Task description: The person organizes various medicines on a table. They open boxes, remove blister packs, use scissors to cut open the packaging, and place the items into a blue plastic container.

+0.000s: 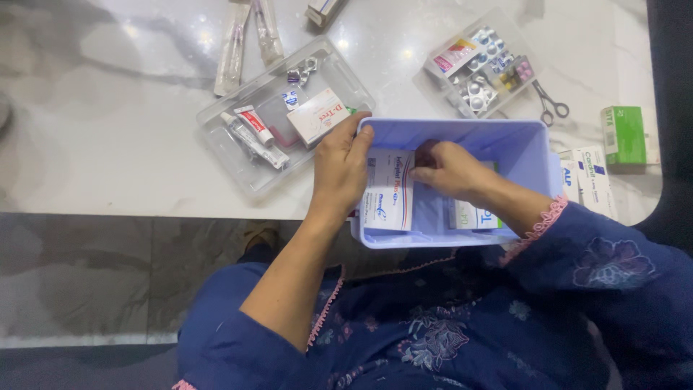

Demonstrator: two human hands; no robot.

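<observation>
Seen from above, a lavender plastic storage box (530, 148) sits at the edge of a white marble counter (108, 130). The left hand (339, 170) grips the box's left wall, fingers curled over the rim. The right hand (451, 173) reaches inside — fingers pinched on a white medicine carton (388, 195) standing in the box. Nearby lie two clear trays — one (245, 162) with ointment tubes, another (440, 90) with blister packs — and small scissors (552, 105).

On my marble table (108, 108), a clear tray (216, 123) with ointment tubes (254, 124) and a white carton (317, 115), another clear tray (433, 85) of blister packs (476, 94), small scissors (552, 105), a green box (622, 133), wrapped syringes (232, 47)
</observation>
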